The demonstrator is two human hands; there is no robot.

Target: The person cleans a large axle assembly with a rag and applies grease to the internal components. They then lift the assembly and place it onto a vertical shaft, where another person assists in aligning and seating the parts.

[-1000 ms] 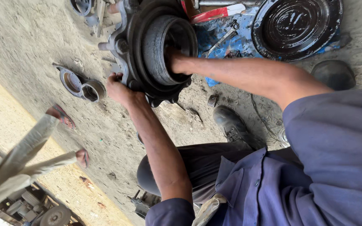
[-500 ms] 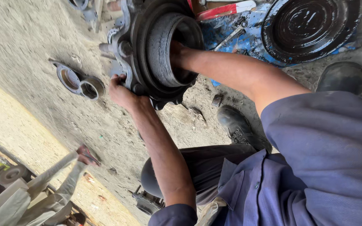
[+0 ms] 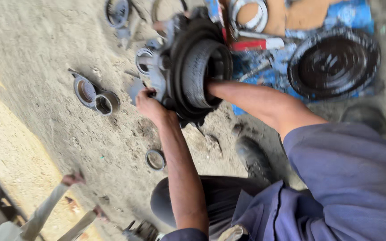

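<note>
Black round cover [image 3: 333, 62] on blue sheet [image 3: 264, 67]; 2 rings [image 3: 95, 94] on sand.

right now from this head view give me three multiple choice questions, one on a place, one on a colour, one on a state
1. Where is the right hand?
A. reaching into the open middle of the big round metal hub
B. flat on the sand
C. on the dark round cover

2. What colour is the sheet under the dark round cover?
A. green
B. blue
C. white

3. How does the left hand stand to the hub?
A. well clear of it
B. gripping its outer edge
C. holding a hammer

Answers:
1 A: the right hand goes inside the hub.
2 B: the sheet under the cover is blue.
3 B: the left hand clasps the hub's rim.
</note>
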